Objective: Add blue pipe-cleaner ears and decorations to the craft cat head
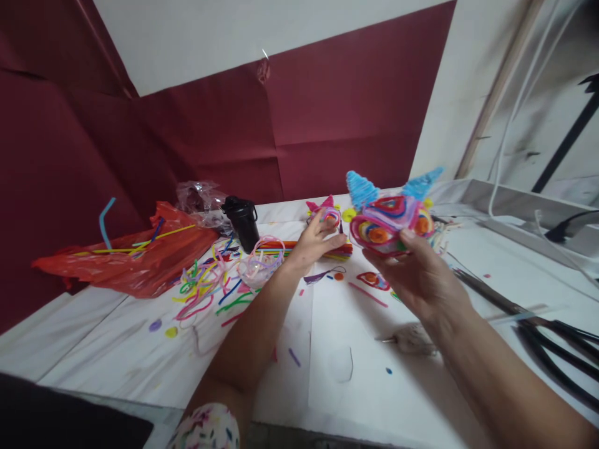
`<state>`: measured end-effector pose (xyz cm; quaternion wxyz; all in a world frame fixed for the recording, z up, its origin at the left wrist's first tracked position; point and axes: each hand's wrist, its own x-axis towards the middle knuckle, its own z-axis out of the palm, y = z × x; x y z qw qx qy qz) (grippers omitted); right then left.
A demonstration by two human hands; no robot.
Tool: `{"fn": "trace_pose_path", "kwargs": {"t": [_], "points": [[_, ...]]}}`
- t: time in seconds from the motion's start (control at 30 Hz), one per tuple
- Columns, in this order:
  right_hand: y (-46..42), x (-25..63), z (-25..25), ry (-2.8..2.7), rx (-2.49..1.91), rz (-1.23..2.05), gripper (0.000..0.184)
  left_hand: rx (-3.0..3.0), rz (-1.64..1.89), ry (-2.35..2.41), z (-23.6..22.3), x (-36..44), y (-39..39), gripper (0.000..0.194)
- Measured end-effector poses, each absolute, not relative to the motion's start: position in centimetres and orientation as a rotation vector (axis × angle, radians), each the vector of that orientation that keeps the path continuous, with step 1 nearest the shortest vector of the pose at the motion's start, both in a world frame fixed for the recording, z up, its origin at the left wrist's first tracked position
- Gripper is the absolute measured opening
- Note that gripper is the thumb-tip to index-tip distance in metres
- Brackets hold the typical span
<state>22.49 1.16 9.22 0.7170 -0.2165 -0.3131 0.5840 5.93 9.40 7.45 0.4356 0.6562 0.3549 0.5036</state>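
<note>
My right hand (414, 274) is raised above the white table (140, 349) and closed on a colourful pipe-cleaner figure (390, 218) with two blue pointed ears and spiral eyes. My left hand (314, 240) reaches out to the far side, its fingers curled on a smaller pink pipe-cleaner piece (327, 214) that sits above a bundle of straight pipe cleaners (299, 247).
Loose pipe-cleaner scraps (210, 284) lie at left centre, beside a red plastic bag (131, 255) and a black cup (243, 221). A small coiled ring (261, 262) lies near the bundle. Black tools (538, 318) rest at the right. Dark red paper covers the wall behind.
</note>
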Motion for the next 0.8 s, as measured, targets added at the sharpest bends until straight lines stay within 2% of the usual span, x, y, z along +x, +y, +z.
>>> {"fn": "trace_pose_path", "kwargs": {"t": [0.1, 0.2, 0.37, 0.5, 0.63, 0.8], "points": [[0.7, 23.9, 8.9, -0.702, -0.549, 1.248, 0.049, 1.875, 1.065, 1.152, 4.4, 5.2, 11.5, 0.030], [0.2, 24.8, 8.4, -0.722, -0.586, 1.241, 0.046, 1.994, 0.939, 1.281, 1.7, 5.2, 12.5, 0.011], [-0.2, 25.2, 7.8, -0.742, -0.560, 1.267, 0.037, 2.183, 0.777, 1.345, 0.3, 5.5, 12.7, 0.014], [-0.6, 25.4, 7.7, -0.708, -0.584, 1.266, 0.043, 2.275, 0.752, 1.311, 0.9, 5.7, 12.7, 0.022], [-1.0, 25.5, 7.8, -0.688, -0.585, 1.252, 0.045, 2.322, 0.707, 1.218, 1.4, 6.2, 13.4, 0.018], [-1.3, 25.7, 7.5, -0.670, -0.583, 1.235, 0.035, 2.352, 0.560, 1.156, 1.6, 6.6, 14.1, 0.011]]}}
